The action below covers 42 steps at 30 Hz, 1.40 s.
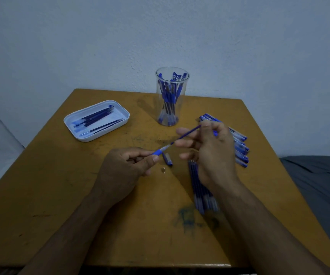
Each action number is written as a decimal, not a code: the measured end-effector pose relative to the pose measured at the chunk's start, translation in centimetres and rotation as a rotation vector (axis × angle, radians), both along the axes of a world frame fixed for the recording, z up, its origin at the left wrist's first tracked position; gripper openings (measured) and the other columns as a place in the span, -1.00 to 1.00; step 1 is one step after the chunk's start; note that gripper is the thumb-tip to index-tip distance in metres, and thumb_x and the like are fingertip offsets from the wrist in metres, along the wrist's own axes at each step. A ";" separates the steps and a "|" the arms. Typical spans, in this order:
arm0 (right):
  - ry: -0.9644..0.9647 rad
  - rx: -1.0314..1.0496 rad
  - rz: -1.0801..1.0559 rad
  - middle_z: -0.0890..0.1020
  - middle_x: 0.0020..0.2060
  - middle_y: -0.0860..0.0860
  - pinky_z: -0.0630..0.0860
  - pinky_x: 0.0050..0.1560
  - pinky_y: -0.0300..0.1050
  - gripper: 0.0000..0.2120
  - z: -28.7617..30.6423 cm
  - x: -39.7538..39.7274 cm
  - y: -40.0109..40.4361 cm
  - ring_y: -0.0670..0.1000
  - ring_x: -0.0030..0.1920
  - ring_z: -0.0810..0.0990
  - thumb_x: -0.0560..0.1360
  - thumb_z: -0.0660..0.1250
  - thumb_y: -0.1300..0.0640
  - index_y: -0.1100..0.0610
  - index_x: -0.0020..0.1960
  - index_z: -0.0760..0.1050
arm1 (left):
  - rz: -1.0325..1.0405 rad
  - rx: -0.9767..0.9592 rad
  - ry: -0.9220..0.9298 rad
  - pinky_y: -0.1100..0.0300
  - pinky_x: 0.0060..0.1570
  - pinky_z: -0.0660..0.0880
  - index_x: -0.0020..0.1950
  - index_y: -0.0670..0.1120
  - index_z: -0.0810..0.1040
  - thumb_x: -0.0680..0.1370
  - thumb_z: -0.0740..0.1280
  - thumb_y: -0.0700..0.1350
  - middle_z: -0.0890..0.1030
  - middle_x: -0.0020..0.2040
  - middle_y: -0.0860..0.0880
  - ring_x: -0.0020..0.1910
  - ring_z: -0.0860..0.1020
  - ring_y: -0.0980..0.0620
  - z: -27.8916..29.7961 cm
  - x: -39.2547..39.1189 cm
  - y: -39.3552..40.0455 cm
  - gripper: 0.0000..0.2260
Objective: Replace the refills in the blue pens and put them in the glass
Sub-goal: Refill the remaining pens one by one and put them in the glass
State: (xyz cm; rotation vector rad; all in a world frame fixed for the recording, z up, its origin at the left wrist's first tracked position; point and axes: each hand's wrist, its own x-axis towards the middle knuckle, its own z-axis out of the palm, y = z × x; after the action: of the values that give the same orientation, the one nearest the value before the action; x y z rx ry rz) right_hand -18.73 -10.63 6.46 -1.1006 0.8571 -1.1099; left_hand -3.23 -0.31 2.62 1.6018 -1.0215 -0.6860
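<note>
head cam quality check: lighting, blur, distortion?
Head view: dim, bluish light, soft shadows on the table; wide-angle bending at the table edges; slight softness on the right hand and the pens behind it; the glass reads clearly, without strong glare.

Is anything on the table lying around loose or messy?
Yes. A pen cap and a tiny metal tip lie loose on the table between the hands, off the pen being refilled. There is also a smudgy ink scribble on the wood nearer the front edge.
</note>
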 end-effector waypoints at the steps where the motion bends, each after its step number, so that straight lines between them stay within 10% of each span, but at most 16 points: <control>1: -0.018 0.008 -0.070 0.73 -0.18 0.17 0.53 -0.52 -0.13 -0.84 0.1 -0.3 -0.4 0.05 -0.38 0.66 0.74 0.10 0.10 0.18 0.18 0.35 | 0.003 0.003 -0.007 0.43 -0.47 0.36 -0.01 0.04 0.71 0.49 0.49 -0.02 0.68 -0.32 -0.07 -0.53 0.47 0.24 0.0 0.0 0.0 -0.90; 6: 0.070 0.133 -0.101 0.66 -0.28 0.11 0.36 -0.52 -0.18 -0.88 -0.3 -2.3 -2.7 -0.05 -0.41 0.49 0.62 0.27 0.33 0.13 0.07 0.47 | 0.020 0.020 -0.059 0.40 -0.45 0.38 0.02 0.03 0.72 0.52 0.47 -0.01 0.68 -0.31 -0.03 -0.51 0.47 0.24 -0.2 0.3 -0.1 -0.89; 22: 1.226 -0.236 0.206 0.62 -0.35 0.02 0.48 -0.36 -0.09 -0.78 -1.7 -6.3 -2.6 0.00 -0.33 0.61 0.57 0.42 0.00 0.12 -0.16 0.63 | 0.000 0.044 -0.095 0.34 -0.43 0.39 0.03 0.06 0.71 0.52 0.46 0.03 0.69 -0.30 -0.02 -0.49 0.48 0.24 -0.5 0.3 -0.2 -0.87; 42: 1.272 -0.444 0.154 0.68 0.12 -0.03 0.41 -0.19 -0.31 -0.59 -2.2 -6.6 -0.7 -0.11 0.03 0.58 0.57 0.39 -0.10 0.02 0.36 0.56 | 0.010 0.059 -0.115 0.36 -0.46 0.41 0.05 0.03 0.72 0.51 0.47 0.03 0.69 -0.30 0.00 -0.49 0.49 0.23 -0.5 0.2 -0.2 -0.84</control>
State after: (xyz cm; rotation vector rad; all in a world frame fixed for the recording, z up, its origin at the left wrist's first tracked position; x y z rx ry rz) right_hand -25.34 -11.31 4.28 -2.2707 1.4704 -0.3531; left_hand -3.05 -0.52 2.13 1.7124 -1.0840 -0.6279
